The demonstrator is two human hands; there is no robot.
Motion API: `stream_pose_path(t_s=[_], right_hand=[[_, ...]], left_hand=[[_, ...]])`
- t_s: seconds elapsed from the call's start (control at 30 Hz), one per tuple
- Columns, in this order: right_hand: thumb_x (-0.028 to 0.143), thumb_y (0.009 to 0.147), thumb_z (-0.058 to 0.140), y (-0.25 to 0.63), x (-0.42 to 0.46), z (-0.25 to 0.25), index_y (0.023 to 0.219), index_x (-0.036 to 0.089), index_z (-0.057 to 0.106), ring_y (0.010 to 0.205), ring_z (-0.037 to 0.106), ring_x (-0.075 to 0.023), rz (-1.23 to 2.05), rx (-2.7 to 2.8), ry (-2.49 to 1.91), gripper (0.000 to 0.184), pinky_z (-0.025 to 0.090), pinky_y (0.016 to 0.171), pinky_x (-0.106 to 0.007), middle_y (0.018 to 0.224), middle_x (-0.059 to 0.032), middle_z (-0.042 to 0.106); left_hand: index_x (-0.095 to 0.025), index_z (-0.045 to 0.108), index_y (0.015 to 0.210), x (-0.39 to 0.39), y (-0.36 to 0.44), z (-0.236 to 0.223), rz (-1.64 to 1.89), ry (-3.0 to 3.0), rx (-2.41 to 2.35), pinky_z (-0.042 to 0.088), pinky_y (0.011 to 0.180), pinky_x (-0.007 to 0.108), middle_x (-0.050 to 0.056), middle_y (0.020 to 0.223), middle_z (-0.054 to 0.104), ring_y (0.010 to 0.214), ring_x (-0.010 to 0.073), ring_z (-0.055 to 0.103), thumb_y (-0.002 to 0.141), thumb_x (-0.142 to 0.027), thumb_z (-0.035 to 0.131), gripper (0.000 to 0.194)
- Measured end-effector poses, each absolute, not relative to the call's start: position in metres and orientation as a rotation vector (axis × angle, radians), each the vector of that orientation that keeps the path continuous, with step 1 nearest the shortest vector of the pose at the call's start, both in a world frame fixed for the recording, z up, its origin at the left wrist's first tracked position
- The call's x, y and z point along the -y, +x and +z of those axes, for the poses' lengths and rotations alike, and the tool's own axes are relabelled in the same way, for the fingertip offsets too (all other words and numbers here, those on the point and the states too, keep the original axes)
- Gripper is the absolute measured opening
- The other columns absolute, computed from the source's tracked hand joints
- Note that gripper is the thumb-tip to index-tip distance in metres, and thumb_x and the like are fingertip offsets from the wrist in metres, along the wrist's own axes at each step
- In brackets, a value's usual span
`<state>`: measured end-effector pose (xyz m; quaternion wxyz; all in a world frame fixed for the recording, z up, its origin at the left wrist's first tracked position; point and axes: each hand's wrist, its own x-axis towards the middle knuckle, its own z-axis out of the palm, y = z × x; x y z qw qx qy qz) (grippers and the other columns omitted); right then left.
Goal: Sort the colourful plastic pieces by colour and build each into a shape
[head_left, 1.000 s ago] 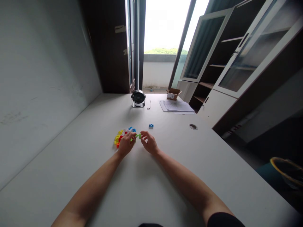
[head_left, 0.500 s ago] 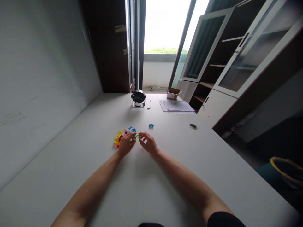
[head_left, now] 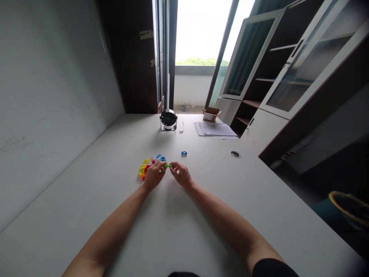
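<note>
Between my two hands is a small green plastic piece point(head_left: 168, 166), pinched from both sides at the fingertips. My left hand point(head_left: 155, 174) grips its left end, thumb and fingers closed. My right hand point(head_left: 180, 174) pinches the right end in the same way. Beside and partly behind my left hand lies a pile of small coloured plastic pieces point(head_left: 142, 169), with yellow, red, orange, blue, clear and green ones among them. Farther off, beyond my right hand, a blue plastic piece point(head_left: 184, 153) rests by itself on the white table point(head_left: 184, 231).
A small round black fan point(head_left: 168, 119) on a metal stand is at the table's far edge, with a thin dark cord point(head_left: 182, 128) beside it. Papers point(head_left: 217, 129) and an open cardboard box point(head_left: 211, 114) lie at the far right. A cable hole point(head_left: 235, 154) pierces the tabletop.
The green piece has turned slightly between my fingertips and now lies more level. My right fingers have shifted a little around it; the arms and the pile stay in place.
</note>
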<state>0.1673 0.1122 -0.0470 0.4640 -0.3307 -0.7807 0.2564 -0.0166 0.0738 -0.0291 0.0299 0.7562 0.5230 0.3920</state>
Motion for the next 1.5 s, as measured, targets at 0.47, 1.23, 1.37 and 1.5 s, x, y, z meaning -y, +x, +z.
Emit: stream_pose_path(t_s=[0.47, 1.23, 1.37, 1.5], right_hand=[[0.035, 0.094, 0.054, 0.1683, -0.1136, -0.0479, 0.1, 0.021, 0.063, 0.073, 0.067, -0.0156, 0.696, 1.899, -0.839, 0.018, 0.055, 0.066, -0.025, 0.09, -0.004, 0.071], [0.037, 0.092, 0.057, 0.1632, -0.1118, -0.0469, 0.099, 0.022, 0.06, 0.069, 0.072, -0.0169, 0.92, 1.714, -0.79, 0.017, 0.056, 0.06, -0.026, 0.083, -0.0026, 0.07], [0.038, 0.094, 0.055, 0.1631, -0.1125, -0.0487, 0.1, 0.023, 0.059, 0.068, 0.072, -0.0168, 0.929, 1.721, -0.804, 0.017, 0.057, 0.062, -0.027, 0.081, -0.0018, 0.071], [0.036, 0.097, 0.049, 0.1641, -0.1126, -0.0488, 0.111, 0.025, 0.056, 0.067, 0.071, -0.016, 0.916, 1.734, -0.813, 0.019, 0.057, 0.063, -0.027, 0.078, 0.001, 0.07]], left_hand=[[-0.025, 0.062, 0.111, -0.0714, -0.016, -0.0267, 1.169, 2.336, -1.584, 0.05, 0.077, 0.029, 0.004, 0.102, 0.068, 0.084, 0.0172, 0.065, 0.101, -0.027, 0.049, 0.016], [-0.023, 0.055, 0.108, -0.0729, -0.0168, -0.032, 1.18, 2.273, -1.547, 0.049, 0.068, 0.026, 0.002, 0.095, 0.068, 0.072, 0.0141, 0.065, 0.091, -0.014, 0.056, 0.019], [-0.023, 0.055, 0.106, -0.0726, -0.0174, -0.0311, 1.196, 2.278, -1.531, 0.048, 0.067, 0.025, 0.002, 0.096, 0.067, 0.071, 0.013, 0.065, 0.094, -0.019, 0.055, 0.013], [-0.023, 0.057, 0.103, -0.0728, -0.0163, -0.0306, 1.216, 2.286, -1.519, 0.049, 0.069, 0.025, 0.003, 0.097, 0.067, 0.072, 0.0129, 0.064, 0.095, -0.02, 0.054, 0.009]])
